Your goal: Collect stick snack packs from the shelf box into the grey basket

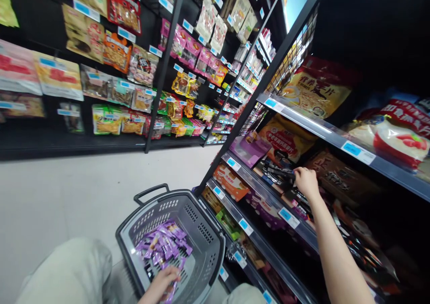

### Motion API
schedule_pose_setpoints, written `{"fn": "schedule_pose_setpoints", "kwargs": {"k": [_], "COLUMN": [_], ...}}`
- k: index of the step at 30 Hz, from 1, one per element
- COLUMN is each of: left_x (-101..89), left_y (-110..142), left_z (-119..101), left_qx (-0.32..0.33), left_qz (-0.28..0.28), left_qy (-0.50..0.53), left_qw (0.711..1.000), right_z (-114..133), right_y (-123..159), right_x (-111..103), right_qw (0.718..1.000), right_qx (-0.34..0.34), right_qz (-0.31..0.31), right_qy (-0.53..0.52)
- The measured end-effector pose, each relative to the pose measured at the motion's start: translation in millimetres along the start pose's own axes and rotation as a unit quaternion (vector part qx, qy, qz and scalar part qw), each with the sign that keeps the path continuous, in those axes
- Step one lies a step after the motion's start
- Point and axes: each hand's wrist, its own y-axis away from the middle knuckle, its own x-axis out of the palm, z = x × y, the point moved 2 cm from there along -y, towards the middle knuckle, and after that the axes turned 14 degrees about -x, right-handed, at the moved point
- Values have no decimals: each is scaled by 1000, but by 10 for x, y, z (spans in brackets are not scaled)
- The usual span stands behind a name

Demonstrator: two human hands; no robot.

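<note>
A grey shopping basket (208, 250) stands on the floor close to my knees, with several small purple packets (164, 243) heaped inside it. My left hand (161, 284) reaches over its near rim, fingers closed on a purple packet (172, 290) low in the basket. To the right, my right hand (305, 181) is stretched into the middle shelf. Its fingers pinch the end of a dark stick-shaped sachet (284, 173) above a box of similar dark sachets (268, 178). The far side of those fingers is partly hidden.
Shelf edges with price tags (358, 152) run along my right side; bags of cereal (314, 89) stand above my right hand. A purple box (250, 148) sits at the shelf's far end. Across the pale floor (87, 192), hanging snack bags (117, 51) fill a black rack.
</note>
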Motion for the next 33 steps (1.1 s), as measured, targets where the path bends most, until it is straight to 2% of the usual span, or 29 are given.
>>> {"fn": "schedule_pose_setpoints", "kwargs": {"k": [3, 5, 6, 7, 9, 10, 12, 15, 17, 19, 23, 27, 30, 33], "left_x": [26, 52, 67, 89, 130, 141, 141, 102, 70, 48, 57, 91, 121, 160], "left_y": [100, 245, 337, 439, 640, 721, 823, 839, 798, 749, 689, 671, 649, 616], "left_z": [-54, -111, -143, -184, -269, -302, -339, -320, -276, -232, -190, -202, -190, -144], "left_qx": [-11, -17, -22, -9, 32, 46, 70, 83, 74, 67, 61, 88, 102, 102], "left_qz": [7, 49, 81, 140, 266, 311, 353, 329, 284, 237, 187, 156, 135, 132], "left_qy": [-16, -10, 5, 34, 110, 140, 175, 166, 132, 104, 94, 104, 110, 113], "left_qw": [1000, 999, 996, 989, 957, 939, 916, 926, 947, 964, 976, 978, 979, 979], "right_z": [135, 388, 562, 762, 1206, 1438, 1876, 2376, 2584, 2715, 2845, 2969, 3121, 3303], "right_y": [323, 622, 784, 948, 1274, 1431, 1720, 2081, 2282, 2467, 2771, 2903, 2877, 2806], "right_x": [-160, -155, -112, -45, 143, 256, 478, 752, 899, 1038, 1302, 1462, 1460, 1387], "right_qw": [988, 955, 931, 904, 845, 810, 747, 686, 657, 620, 545, 461, 401, 365], "right_qx": [31, 32, 31, 33, 48, 57, 71, 78, 102, 159, 327, 436, 452, 412], "right_qz": [-11, 17, 37, 58, 89, 114, 147, 184, 193, 187, 86, -4, -34, -34], "right_qy": [-152, -295, -361, -422, -526, -572, -645, -700, -721, -746, -767, -773, -796, -834]}}
